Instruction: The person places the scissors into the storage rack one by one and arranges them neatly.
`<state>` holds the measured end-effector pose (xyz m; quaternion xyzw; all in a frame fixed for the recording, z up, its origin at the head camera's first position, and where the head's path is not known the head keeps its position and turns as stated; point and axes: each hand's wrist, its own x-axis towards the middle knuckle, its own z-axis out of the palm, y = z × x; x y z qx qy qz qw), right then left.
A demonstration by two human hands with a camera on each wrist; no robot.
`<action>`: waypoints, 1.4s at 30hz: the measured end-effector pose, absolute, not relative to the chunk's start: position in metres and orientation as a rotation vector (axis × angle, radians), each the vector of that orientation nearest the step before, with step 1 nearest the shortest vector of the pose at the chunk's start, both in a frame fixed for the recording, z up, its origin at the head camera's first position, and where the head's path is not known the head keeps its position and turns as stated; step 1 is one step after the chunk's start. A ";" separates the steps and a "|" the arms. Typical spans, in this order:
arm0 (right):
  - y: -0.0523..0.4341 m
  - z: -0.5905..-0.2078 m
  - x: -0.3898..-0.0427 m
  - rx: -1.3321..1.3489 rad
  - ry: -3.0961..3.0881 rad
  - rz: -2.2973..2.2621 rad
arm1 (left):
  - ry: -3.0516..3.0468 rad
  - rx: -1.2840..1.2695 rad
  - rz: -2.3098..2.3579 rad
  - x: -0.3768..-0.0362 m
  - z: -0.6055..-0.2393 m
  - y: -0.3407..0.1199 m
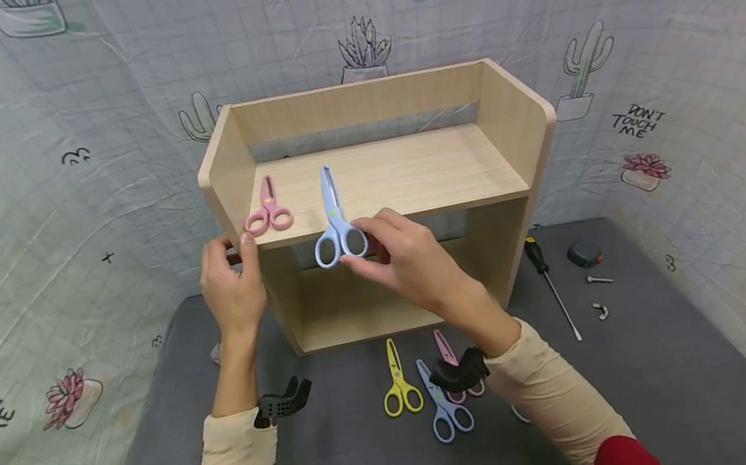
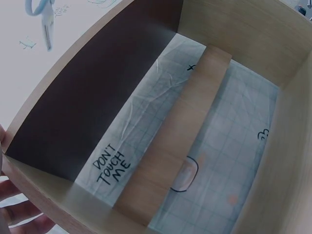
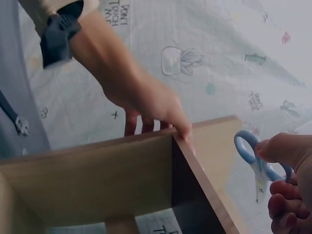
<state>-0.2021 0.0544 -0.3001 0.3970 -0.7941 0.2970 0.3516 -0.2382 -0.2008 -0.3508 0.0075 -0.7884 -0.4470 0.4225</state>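
My right hand (image 1: 414, 258) pinches a pair of light blue scissors (image 1: 335, 214) by one handle loop, blades pointing away, in front of the upper board of a light wooden shelf unit (image 1: 421, 167). Pink scissors (image 1: 269, 200) lie on that board at its left end, handles near the front edge. At the unit's left side, my left hand (image 1: 234, 284) grips the panel, thumb on the front edge and fingers on the outer face. The right wrist view also has the blue scissors (image 3: 260, 170) between thumb and fingers. Only some left fingers (image 2: 22, 212) show in the left wrist view.
Yellow scissors (image 1: 397, 381), blue scissors (image 1: 437, 394) and partly hidden pink scissors (image 1: 445, 345) lie on the grey table before the unit. A screwdriver (image 1: 537, 258), a tape measure (image 1: 584, 253), a bolt (image 1: 600, 279) and a small metal part (image 1: 602, 312) lie to the right.
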 end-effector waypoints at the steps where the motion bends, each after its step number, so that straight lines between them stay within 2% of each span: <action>1: 0.053 -0.298 -0.205 1.023 -2.068 0.760 | -1.973 0.020 -1.119 -0.238 -0.350 -0.201; 19: 0.035 -0.279 -0.248 0.868 -2.339 0.631 | -1.990 0.027 -1.118 -0.236 -0.349 -0.200; 42: 0.023 -0.271 -0.279 0.783 -2.652 0.695 | -1.981 0.025 -1.120 -0.237 -0.351 -0.199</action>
